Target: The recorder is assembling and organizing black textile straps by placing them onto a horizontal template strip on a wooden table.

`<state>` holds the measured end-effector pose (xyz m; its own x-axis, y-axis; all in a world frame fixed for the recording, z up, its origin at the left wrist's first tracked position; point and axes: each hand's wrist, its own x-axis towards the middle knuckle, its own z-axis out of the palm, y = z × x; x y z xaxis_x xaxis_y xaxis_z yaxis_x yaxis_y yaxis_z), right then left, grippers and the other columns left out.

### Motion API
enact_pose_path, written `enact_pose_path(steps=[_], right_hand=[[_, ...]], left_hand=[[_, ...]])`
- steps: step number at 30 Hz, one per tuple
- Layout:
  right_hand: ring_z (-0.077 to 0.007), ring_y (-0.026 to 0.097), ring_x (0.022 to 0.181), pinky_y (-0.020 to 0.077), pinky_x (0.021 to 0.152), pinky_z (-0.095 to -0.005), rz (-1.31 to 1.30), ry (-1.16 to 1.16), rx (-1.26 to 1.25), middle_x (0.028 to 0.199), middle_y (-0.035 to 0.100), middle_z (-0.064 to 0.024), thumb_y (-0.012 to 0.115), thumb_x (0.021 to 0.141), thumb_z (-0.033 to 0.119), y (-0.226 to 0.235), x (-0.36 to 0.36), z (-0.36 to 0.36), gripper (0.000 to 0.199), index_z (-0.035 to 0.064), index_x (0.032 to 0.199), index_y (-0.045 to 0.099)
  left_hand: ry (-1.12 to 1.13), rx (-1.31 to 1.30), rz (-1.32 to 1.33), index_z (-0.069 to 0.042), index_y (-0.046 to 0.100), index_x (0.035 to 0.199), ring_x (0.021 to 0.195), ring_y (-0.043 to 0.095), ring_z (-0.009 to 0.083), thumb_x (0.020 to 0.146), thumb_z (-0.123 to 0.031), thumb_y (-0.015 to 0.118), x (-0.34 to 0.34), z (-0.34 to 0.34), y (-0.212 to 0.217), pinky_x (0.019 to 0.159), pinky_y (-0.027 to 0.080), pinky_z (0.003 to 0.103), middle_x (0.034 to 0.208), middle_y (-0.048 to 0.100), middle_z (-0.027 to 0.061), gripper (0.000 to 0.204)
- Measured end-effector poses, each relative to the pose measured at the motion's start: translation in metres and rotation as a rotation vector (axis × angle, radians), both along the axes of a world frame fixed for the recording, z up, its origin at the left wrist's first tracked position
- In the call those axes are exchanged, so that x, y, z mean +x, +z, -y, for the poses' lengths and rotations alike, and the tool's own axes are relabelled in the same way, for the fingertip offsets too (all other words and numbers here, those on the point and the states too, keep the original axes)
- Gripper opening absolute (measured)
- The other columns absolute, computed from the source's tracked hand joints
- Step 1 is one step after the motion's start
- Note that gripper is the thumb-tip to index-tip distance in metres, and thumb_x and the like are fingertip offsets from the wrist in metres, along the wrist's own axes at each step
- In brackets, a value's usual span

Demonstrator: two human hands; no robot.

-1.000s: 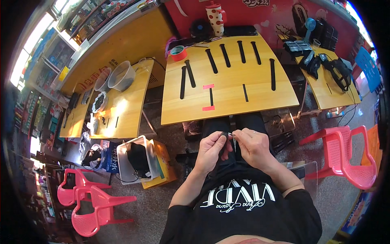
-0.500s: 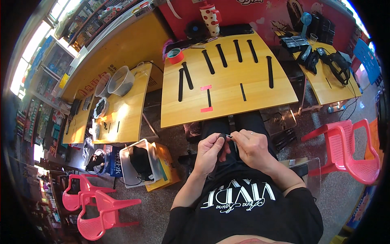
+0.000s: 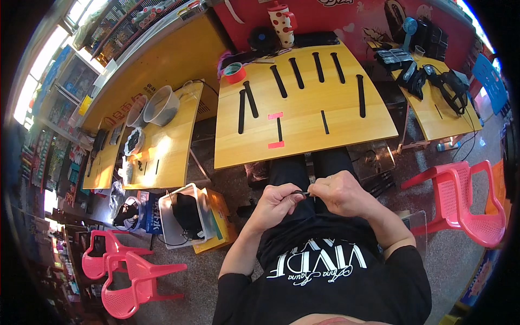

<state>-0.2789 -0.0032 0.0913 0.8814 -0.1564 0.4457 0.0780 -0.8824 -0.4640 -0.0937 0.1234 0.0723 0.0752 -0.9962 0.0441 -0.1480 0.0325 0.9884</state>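
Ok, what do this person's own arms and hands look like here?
The left hand and right hand are ungloved, the forearms bare. Short black sleeves belong to a black T-shirt with white lettering across it.

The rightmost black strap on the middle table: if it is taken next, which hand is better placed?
Probably the right hand: the black strap lies toward its side, and the left hand is farther. Both hands seem occupied with a small dark piece.

tabletop straps (image 3: 279, 82) 7 | pink chairs (image 3: 458, 187) 3 | hands (image 3: 276, 206) 2
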Motion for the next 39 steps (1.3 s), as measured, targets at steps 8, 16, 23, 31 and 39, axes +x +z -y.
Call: enact_pose_path(steps=[8,16,23,31,39], right_hand=[[-0.0206,0.056,0.053,0.0445,0.047,-0.0301,-0.028,0.001,-0.567,0.064,0.051,-0.0051,0.06,0.07,0.015,0.013,0.003,-0.003,0.016,0.0045,0.082,0.058],[-0.016,0.056,0.054,0.0429,0.042,-0.0283,0.035,0.088,-0.45,0.063,0.05,-0.0037,0.06,0.071,0.017,-0.006,0.013,0.008,0.014,0.0047,0.075,0.057],[-0.0125,0.048,0.05,0.0335,0.039,-0.0256,0.056,-0.032,-0.814,0.059,0.042,-0.0011,0.061,0.069,0.019,0.0,0.014,-0.003,0.016,0.0035,0.073,0.058],[-0.0184,0.056,0.053,0.041,0.042,-0.0292,0.062,-0.087,-0.401,0.064,0.053,-0.0068,0.059,0.072,0.014,-0.052,0.025,-0.001,0.011,0.0048,0.075,0.056],[-0.0179,0.056,0.053,0.0416,0.041,-0.0299,-0.067,0.114,-0.729,0.063,0.051,-0.0056,0.06,0.071,0.017,-0.016,0.018,0.003,0.013,0.0045,0.074,0.056]], left_hand=[[-0.002,-0.054,0.241,0.002,0.065,0.083,0.048,0.046,0.0065,0.09,-0.002,0.06,0.0,0.001,0.002,0.046,0.038,0.024,0.052,0.05,0.0021,0.01],[0.024,-0.068,0.182,0.002,0.061,0.077,0.046,0.049,0.0094,0.088,0.001,0.059,-0.002,0.001,0.0,0.046,0.04,0.026,0.051,0.05,0.0058,0.011],[0.089,-0.11,0.316,0.003,0.059,0.078,0.046,0.055,0.0141,0.089,0.002,0.057,-0.006,0.002,-0.004,0.046,0.041,0.027,0.051,0.053,0.0084,0.011],[0.128,-0.132,0.341,0.002,0.055,0.073,0.047,0.056,0.0166,0.088,0.002,0.058,-0.001,0.005,-0.02,0.047,0.042,0.028,0.054,0.054,0.0101,0.015],[-0.031,-0.144,0.473,0.002,0.058,0.077,0.056,0.061,0.0352,0.082,0.004,0.06,0.002,0.002,-0.024,0.052,0.048,0.036,0.062,0.058,0.0177,0.006]])
